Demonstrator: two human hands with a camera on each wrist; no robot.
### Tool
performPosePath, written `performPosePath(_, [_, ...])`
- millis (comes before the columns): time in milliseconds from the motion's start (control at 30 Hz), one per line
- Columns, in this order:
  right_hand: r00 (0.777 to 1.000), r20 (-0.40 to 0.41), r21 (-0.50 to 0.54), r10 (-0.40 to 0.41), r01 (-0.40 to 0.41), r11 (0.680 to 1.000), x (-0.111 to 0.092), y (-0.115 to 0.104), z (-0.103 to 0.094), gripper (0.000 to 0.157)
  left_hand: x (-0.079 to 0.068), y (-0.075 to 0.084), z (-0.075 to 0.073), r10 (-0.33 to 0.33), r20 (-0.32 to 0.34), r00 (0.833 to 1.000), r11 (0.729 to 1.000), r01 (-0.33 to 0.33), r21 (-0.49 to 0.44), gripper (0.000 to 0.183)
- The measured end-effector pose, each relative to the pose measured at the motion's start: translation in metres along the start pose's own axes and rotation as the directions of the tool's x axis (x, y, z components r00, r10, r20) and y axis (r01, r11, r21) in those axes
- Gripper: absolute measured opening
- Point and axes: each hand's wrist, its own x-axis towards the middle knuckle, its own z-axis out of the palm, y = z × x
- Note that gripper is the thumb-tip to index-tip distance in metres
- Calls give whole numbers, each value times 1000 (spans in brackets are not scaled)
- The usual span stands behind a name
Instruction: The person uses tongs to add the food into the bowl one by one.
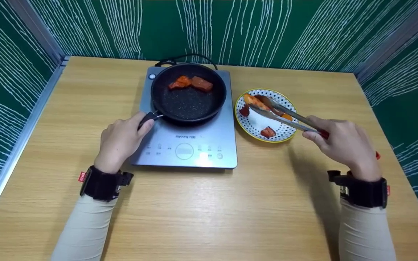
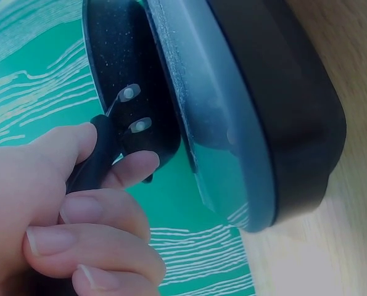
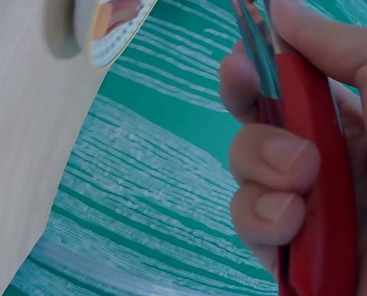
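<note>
My left hand grips the black handle of a frying pan, its fingers curled round it in the left wrist view. Two reddish pieces of meat lie side by side toward the pan's far edge. My right hand holds metal tongs by their red grips. Between the tongs' tips, over the dotted plate, is an orange-red piece of food. Another small meat piece lies near the plate's front rim, with more pieces partly hidden behind the tongs.
The pan stands on a silver induction cooker with a touch panel along its front. A black cord runs behind it. Green walls with white streaks border the wooden table at the back and sides.
</note>
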Motion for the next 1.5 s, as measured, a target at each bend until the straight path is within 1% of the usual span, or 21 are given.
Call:
performPosePath(67, [999, -42, 13, -28, 28, 1000, 5, -8, -1, 46, 1, 1, 0, -4, 2, 1000, 1000, 4, -3, 32])
performPosePath(167, [991, -98, 17, -87, 89, 996, 17, -24, -3, 44, 1, 1, -1, -9, 7, 1000, 1000, 9, -10, 31])
performPosePath(233, [985, -115, 0, -131, 132, 991, 28, -36, -4, 42, 1, 0, -1, -9, 6, 1000, 1000, 9, -11, 31])
performPosePath(333, [968, -129, -44, -216, 212, 976, 48, -55, -2, 34, -1, -2, -2, -12, 3, 1000, 1000, 13, -11, 31])
performPosePath(433, [946, -115, -96, -302, 292, 952, 71, -74, 5, 27, -3, -5, -3, -18, 5, 1000, 1000, 18, -7, 31])
performPosePath(500, [939, -93, -112, -332, 322, 940, 87, -87, 12, 27, -4, -6, -3, -19, 5, 1000, 1000, 19, -5, 31])
performPosePath(600, [939, -34, -128, -343, 337, 933, 107, -104, 20, 32, -4, -5, -3, -13, -6, 1000, 1000, 13, 3, 31])
performPosePath(733, [935, 24, -174, -354, 352, 920, 125, -121, 27, 39, -3, -4, -1, 2, -23, 1000, 1000, -1, 12, 31])
performPosePath(967, [923, 71, -202, -378, 385, 901, 143, -137, 35, 45, -2, -2, 1, 12, -30, 999, 1000, -11, 13, 31])
performPosePath(1200, [913, 78, -230, -400, 407, 884, 155, -144, 40, 47, -1, 0, 1, 14, -24, 1000, 1000, -14, 14, 31])
performPosePath(1333, [906, 60, -230, -419, 421, 877, 157, -142, 41, 49, -1, 0, 1, 15, -22, 1000, 1000, -15, 11, 31])
performPosePath(1500, [895, 4, -236, -446, 435, 869, 153, -135, 40, 49, 0, 2, 1, 18, -21, 1000, 1000, -18, 5, 31])
